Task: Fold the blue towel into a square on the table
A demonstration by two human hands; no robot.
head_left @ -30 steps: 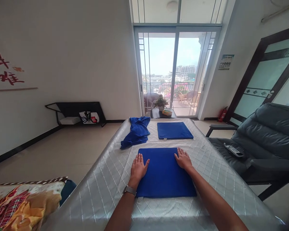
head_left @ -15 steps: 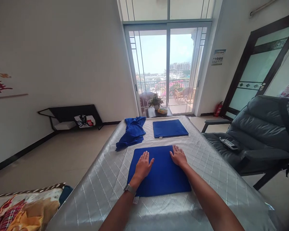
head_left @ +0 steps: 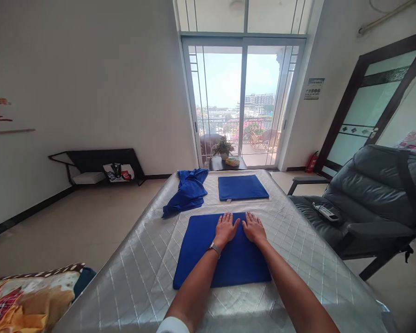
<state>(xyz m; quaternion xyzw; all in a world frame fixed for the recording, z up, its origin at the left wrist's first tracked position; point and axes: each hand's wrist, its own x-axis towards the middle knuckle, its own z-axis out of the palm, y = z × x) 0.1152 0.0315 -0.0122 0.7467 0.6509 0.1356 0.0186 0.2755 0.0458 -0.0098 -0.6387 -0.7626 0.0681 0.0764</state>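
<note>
A flat blue folded cloth [head_left: 197, 245] lies on the silver quilted mattress [head_left: 138, 273] right in front of me. Both palms rest on its far half, side by side with a small gap between the thumbs. My left hand [head_left: 226, 229] lies flat, fingers pointing away, a watch on its wrist. My right hand [head_left: 254, 228] is likewise flat, near the cloth's far right corner. Behind it sits a second folded blue cloth [head_left: 243, 187] with a small white tag at its near edge. A crumpled blue cloth [head_left: 190, 192] lies to its left.
On the right stands a dark reclining chair [head_left: 377, 189] with a white device [head_left: 327, 212] on its seat. A small table with a potted plant [head_left: 223, 147] is beyond the mattress, before the glass doors. Patterned bedding [head_left: 31, 300] lies at lower left.
My left hand has slid right across the near blue cloth and is now close to my right hand. The right hand has stayed near the far right corner. The view has shifted slightly.
</note>
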